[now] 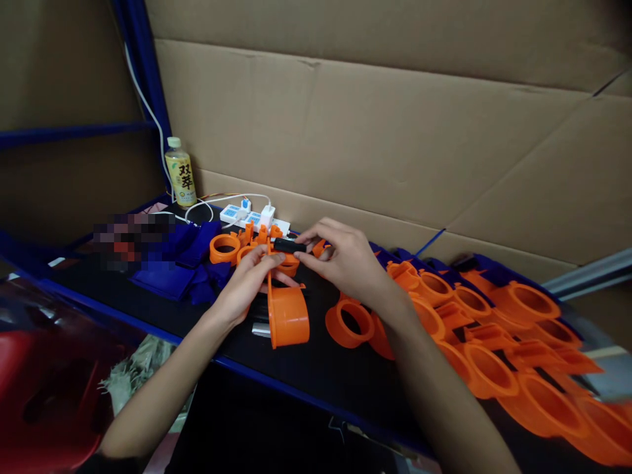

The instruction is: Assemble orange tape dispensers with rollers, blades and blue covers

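My left hand [249,280] is closed on an orange plastic part with a short cylindrical collar [290,317], held on edge above the table. Its flange stands upright, and the collar points right. Between the thumb and fingers of my right hand [340,253] is a short black tool handle [290,245], its left end at the top edge of the orange part. Whether a blade comes out of it is hidden. Behind my hands stand more orange parts, among them an orange ring [225,249]. A silver-ended object [261,330] lies below the held part.
Many orange collared parts [488,370] are heaped across the right side of the black table [316,375]. Dark blue pieces [168,280] lie at left. Behind are a white power strip [232,214] with cables and a yellow-labelled bottle [181,174]. A cardboard wall [370,131] closes the back.
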`<action>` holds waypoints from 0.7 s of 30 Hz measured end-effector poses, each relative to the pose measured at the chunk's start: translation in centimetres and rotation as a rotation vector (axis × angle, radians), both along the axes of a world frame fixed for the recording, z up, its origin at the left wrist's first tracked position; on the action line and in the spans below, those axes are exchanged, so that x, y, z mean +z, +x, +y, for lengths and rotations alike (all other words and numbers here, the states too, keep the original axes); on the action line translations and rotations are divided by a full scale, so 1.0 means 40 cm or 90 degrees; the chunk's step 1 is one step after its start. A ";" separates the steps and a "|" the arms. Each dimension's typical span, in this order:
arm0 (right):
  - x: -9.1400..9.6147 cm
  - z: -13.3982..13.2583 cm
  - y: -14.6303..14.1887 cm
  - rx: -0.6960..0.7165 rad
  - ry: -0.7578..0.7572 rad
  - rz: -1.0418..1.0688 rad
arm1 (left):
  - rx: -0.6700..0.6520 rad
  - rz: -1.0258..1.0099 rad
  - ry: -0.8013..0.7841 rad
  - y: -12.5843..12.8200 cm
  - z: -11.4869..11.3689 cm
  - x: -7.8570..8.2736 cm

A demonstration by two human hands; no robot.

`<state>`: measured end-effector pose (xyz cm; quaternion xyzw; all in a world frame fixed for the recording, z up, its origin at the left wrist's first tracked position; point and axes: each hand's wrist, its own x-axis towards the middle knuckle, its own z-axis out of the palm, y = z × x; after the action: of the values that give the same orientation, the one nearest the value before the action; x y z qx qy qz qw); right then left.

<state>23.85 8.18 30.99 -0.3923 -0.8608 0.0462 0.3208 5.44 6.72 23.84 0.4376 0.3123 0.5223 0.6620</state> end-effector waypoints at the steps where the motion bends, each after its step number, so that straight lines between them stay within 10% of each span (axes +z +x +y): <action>1: -0.005 0.000 -0.003 0.001 0.005 0.006 | 0.007 0.003 0.002 0.001 0.000 0.001; 21: -0.072 -0.028 -0.072 0.002 0.167 0.061 | 0.067 0.023 0.044 0.012 -0.003 -0.018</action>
<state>20.96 7.04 28.10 -0.3431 -0.8437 -0.0477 0.4100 5.90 6.60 23.13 0.4525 0.3285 0.5592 0.6121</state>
